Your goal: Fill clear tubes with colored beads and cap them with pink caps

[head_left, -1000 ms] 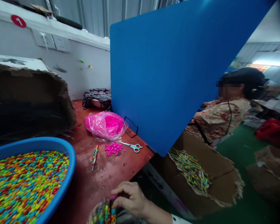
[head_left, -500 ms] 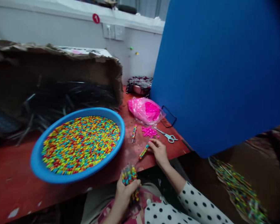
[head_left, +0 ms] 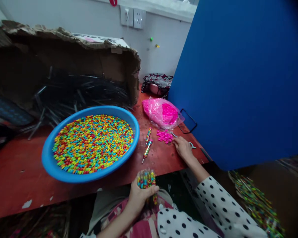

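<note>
My left hand (head_left: 139, 195) is closed round a clear bundle of tubes filled with coloured beads (head_left: 146, 180), held upright below the table's front edge. My right hand (head_left: 182, 147) rests on the red table (head_left: 161, 160) beside a small heap of pink caps (head_left: 165, 136), its fingers curled at the heap; whether they pinch a cap is hidden. Two filled bead tubes (head_left: 147, 145) lie between that heap and a blue basin (head_left: 49, 160) full of multicoloured beads (head_left: 93, 142).
A pink bag of caps (head_left: 162, 114) and scissors (head_left: 191, 145) lie by a tall blue divider (head_left: 238, 79). A torn cardboard box (head_left: 64, 56) with black tubes stands at the back. Another box of filled tubes (head_left: 255, 201) sits low at the right.
The view swung left and down. My right hand laid a filled tube on the table and moved right to the pink caps. My left hand kept the bundle.
</note>
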A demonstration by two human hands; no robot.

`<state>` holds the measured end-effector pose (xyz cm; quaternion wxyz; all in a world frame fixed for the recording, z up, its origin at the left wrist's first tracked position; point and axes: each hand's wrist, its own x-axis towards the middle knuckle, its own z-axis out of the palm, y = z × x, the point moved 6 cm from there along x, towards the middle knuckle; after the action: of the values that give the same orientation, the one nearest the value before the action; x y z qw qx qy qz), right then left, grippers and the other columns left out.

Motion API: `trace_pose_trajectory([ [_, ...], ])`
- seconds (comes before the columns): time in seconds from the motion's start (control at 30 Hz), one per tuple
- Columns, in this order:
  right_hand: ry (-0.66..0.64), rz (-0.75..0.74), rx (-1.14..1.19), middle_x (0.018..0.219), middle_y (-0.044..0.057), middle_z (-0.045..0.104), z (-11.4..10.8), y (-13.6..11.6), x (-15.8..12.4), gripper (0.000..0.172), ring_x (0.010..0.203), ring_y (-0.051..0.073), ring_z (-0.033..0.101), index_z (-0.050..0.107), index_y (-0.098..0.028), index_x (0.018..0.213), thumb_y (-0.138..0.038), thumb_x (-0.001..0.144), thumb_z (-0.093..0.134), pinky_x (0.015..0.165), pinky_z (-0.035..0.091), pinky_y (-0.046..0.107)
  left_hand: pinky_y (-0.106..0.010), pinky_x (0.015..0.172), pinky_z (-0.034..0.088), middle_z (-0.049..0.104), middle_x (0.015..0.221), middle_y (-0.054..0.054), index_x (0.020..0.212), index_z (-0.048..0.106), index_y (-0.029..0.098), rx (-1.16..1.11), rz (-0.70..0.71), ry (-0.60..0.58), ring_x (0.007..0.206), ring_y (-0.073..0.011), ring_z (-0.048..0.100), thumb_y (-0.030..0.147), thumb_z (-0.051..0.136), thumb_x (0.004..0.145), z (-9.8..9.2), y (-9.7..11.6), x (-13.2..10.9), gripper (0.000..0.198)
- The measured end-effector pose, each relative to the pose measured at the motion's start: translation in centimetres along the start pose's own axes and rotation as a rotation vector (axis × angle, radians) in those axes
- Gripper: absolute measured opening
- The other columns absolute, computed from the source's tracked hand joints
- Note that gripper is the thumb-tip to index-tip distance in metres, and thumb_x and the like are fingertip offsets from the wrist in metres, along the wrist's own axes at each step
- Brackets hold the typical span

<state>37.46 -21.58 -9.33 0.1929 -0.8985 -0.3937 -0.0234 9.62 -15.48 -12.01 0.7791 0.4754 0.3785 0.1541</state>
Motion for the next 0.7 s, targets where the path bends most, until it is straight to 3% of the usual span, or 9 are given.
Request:
trace_pose_trajectory([
  [0.07, 0.011, -0.010, 0.140, 0.087, 0.009, 0.065, -0.2, -0.1, -0.4, 0.017, 0.083, 0.021, 0.059, 0.068, -0.018, 0.084, -0.020, 0.081, 0.051, 0.073, 0.043, 0.031, -0.021, 0.055, 0.041, 0.054, 0.065, 0.003, 0.083, 0.056, 0.014, 0.002, 0.021, 0.016, 0.057, -0.0090, 0.047, 0.030, 0.083, 0.047, 0.2, 0.3, 0.0, 0.048],
  [0.13, -0.025, 0.014, 0.428, 0.086, 0.007, 0.066, -0.4, -0.7, -1.4, 0.016, 0.081, 0.021, 0.060, 0.067, -0.019, 0.085, -0.026, 0.080, 0.055, 0.073, 0.045, 0.032, -0.021, 0.056, 0.042, 0.055, 0.066, 0.003, 0.081, 0.055, 0.014, 0.013, 0.041, 0.018, 0.058, -0.0092, 0.047, 0.029, 0.082, 0.047, 0.3, 0.4, 0.0, 0.046],
  [0.23, -0.260, 0.154, 0.929, 0.075, 0.003, 0.067, 0.5, -3.0, -4.4, 0.024, 0.070, 0.018, 0.062, 0.066, -0.018, 0.088, -0.036, 0.072, 0.066, 0.069, 0.048, 0.032, -0.021, 0.055, 0.041, 0.054, 0.065, 0.004, 0.079, 0.053, 0.014, 0.044, 0.057, 0.001, 0.057, -0.0088, 0.046, 0.028, 0.081, 0.048, 0.5, 0.3, 0.0, 0.044],
  [0.3, -0.416, 0.253, 1.128, 0.071, 0.001, 0.067, 1.1, -5.0, -6.8, 0.029, 0.065, 0.016, 0.063, 0.066, -0.018, 0.088, -0.037, 0.067, 0.071, 0.068, 0.050, 0.032, -0.021, 0.055, 0.041, 0.054, 0.065, 0.004, 0.080, 0.054, 0.014, 0.067, 0.069, -0.019, 0.057, -0.0091, 0.046, 0.027, 0.081, 0.049, 0.7, 0.5, -0.1, 0.043],
  [0.37, -0.477, 0.299, 1.215, 0.067, 0.001, 0.067, 1.2, -6.8, -8.7, 0.028, 0.062, 0.015, 0.063, 0.067, -0.018, 0.085, -0.039, 0.067, 0.072, 0.065, 0.050, 0.030, -0.022, 0.056, 0.042, 0.055, 0.067, 0.003, 0.082, 0.055, 0.014, 0.090, 0.084, -0.046, 0.059, -0.0098, 0.047, 0.027, 0.081, 0.049, 1.0, 0.8, -0.2, 0.044],
  [0.47, -0.461, 0.257, 1.211, 0.063, 0.000, 0.065, 1.0, -8.5, -9.9, 0.024, 0.056, 0.012, 0.059, 0.069, -0.017, 0.081, -0.038, 0.068, 0.071, 0.058, 0.049, 0.026, -0.022, 0.060, 0.043, 0.059, 0.072, 0.002, 0.085, 0.056, 0.014, 0.101, 0.103, -0.083, 0.063, -0.0116, 0.051, 0.027, 0.082, 0.047, 1.4, 1.1, -0.4, 0.048],
  [0.7, -0.436, 0.183, 1.195, 0.060, -0.001, 0.063, 0.8, -9.0, -11.1, 0.022, 0.052, 0.010, 0.057, 0.070, -0.017, 0.079, -0.038, 0.076, 0.065, 0.052, 0.047, 0.022, -0.026, 0.067, 0.046, 0.066, 0.080, -0.002, 0.090, 0.056, 0.014, -0.007, 0.076, -0.182, 0.072, -0.0157, 0.059, 0.024, 0.083, 0.046, 1.8, 0.9, -0.6, 0.053],
])
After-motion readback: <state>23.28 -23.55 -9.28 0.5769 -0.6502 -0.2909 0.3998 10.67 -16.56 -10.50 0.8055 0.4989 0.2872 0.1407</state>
